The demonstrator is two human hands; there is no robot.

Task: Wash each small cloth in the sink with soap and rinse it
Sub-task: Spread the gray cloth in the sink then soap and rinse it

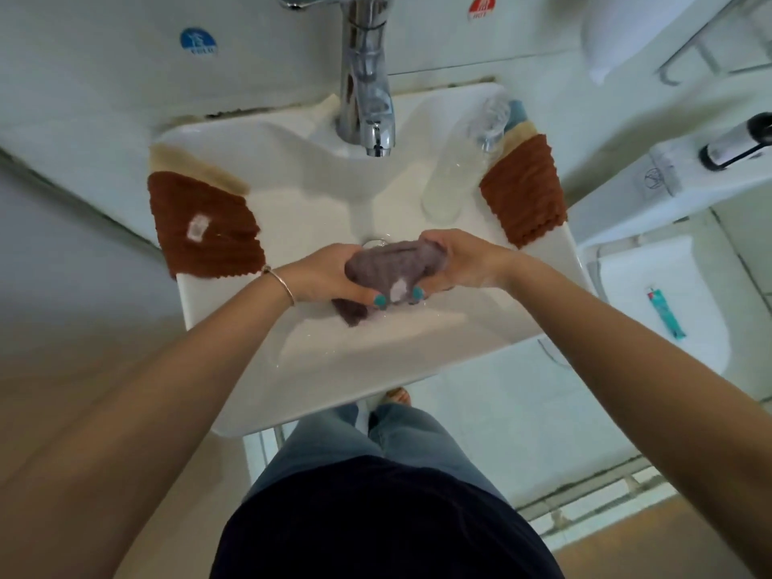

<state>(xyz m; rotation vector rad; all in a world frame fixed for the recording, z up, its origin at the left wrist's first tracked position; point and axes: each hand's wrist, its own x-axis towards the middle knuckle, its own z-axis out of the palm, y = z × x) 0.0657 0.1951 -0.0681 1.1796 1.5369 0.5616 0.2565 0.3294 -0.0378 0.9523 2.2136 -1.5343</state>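
One grey-purple cloth is in work at the centre of the frame, bunched between both hands above the basin of the sink, just below the drain. The left hand grips its left end, fingers curled round the fabric; the right hand grips the right end likewise. A loose corner hangs below the left hand. The cloth looks wet and dark. Whether it is being scrubbed or wrung cannot be determined.

The tap, at upper centre, shows no visible stream, so rinsing does not appear to be under way. A clear soap bottle stands on the rim at right of the tap.

Other cloths lie draped over the rim: a brown cloth over a beige cloth at middle left, and a second brown cloth over further cloths at middle right. Which pile is washed and which is waiting cannot be told from their appearance.

Judgement: the task is partway; several cloths probably remain.
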